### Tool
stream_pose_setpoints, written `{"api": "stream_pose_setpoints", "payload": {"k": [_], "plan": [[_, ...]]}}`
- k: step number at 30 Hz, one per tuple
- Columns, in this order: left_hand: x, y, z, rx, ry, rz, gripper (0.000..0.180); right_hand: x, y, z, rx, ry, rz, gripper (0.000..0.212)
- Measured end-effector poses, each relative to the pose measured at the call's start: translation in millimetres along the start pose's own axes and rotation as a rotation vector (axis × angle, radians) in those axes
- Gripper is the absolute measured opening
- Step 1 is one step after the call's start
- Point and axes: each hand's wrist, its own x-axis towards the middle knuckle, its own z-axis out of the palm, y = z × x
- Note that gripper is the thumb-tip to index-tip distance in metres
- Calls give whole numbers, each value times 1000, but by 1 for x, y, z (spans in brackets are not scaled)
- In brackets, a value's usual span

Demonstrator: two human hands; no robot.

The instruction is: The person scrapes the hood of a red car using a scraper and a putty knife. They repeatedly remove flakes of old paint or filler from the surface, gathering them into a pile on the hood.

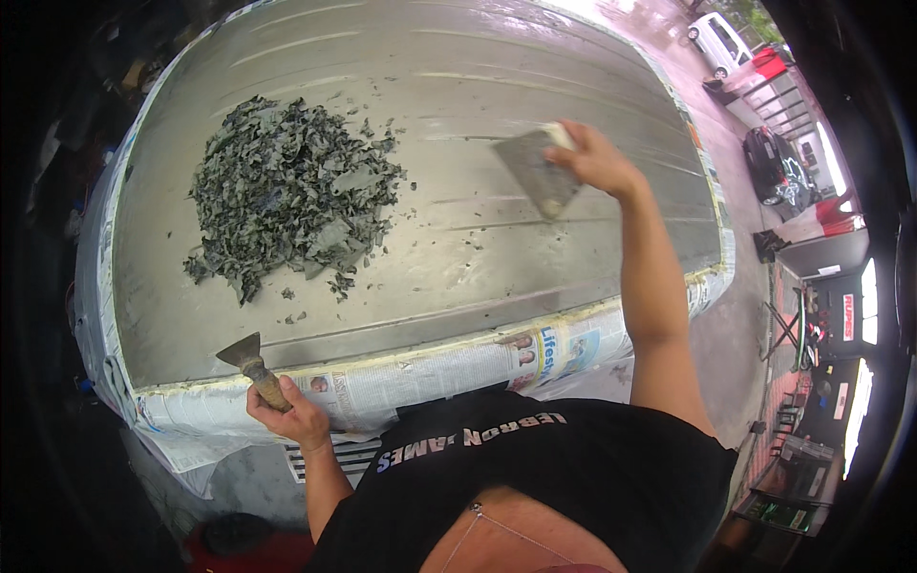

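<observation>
My left hand (289,413) is closed round the worn handle of a paint scraper (250,355), its flat blade pointing up and away over the near left edge of a vehicle roof (458,277). Out over the right part of the roof, my right hand (597,160) grips a wide, flat spreader (537,172) with a pale upper edge; both are slightly blurred. A large heap of dark grey-green paint flakes (296,186) lies on the left half of the bare, ribbed metal. Small loose flakes are scattered between the heap and the spreader.
Newspaper sheets (401,384) are taped along the roof's edges and hang down the near side. Beyond the right edge stand a dark car (778,172) and a white van (718,45). Shelves and workshop gear (812,411) line the far right.
</observation>
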Motion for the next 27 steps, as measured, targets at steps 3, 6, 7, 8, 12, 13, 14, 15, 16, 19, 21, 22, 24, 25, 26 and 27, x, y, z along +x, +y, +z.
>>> {"api": "stream_pose_setpoints", "payload": {"k": [3, 6, 7, 8, 12, 13, 14, 15, 16, 19, 21, 22, 24, 25, 26, 27], "plan": [[-4, -3, -3, -10, -24, 7, 43, -51, 96, -25, 127, 296, 106, 32], [0, -2, -1, -25, -31, 36, 43, -94, 151, -25, 228, 457, 230, 35], [0, -2, -2, -30, -33, 34, 43, -101, 156, -22, 263, 500, 262, 37], [0, -3, -2, -36, -35, 31, 43, -104, 160, -20, 234, 504, 262, 37], [4, -3, -2, -64, -56, 34, 43, -61, 95, 57, -15, 537, 254, 45], [5, -1, 0, -70, -66, 28, 42, -42, 76, 85, -121, 549, 255, 49], [5, 0, -1, -67, -65, 18, 42, -37, 20, 123, -187, 535, 205, 71], [5, 1, -1, -65, -71, 20, 42, -27, -13, 139, -99, 365, 143, 69], [5, 0, -3, -52, -65, 18, 41, -33, -63, 148, -69, 280, 61, 65], [5, -2, -6, -103, -52, 42, 40, -21, -63, 141, -37, 388, 13, 55], [1, -4, -7, -129, -50, 48, 40, -8, -13, 100, 36, 397, 83, 53], [0, -2, -7, -127, -58, 49, 39, -8, 3, 79, 84, 356, 115, 60], [-1, 0, -5, -142, -66, 48, 39, -17, 12, 55, 70, 319, 230, 63], [0, 2, -4, -158, -68, 50, 39, -12, 22, 58, 14, 365, 222, 64], [-1, 3, -3, -174, -70, 52, 39, -5, 40, 65, -42, 411, 213, 65], [-1, 3, -2, -164, -66, 48, 39, 1, 50, 69, -93, 454, 203, 65]]}}
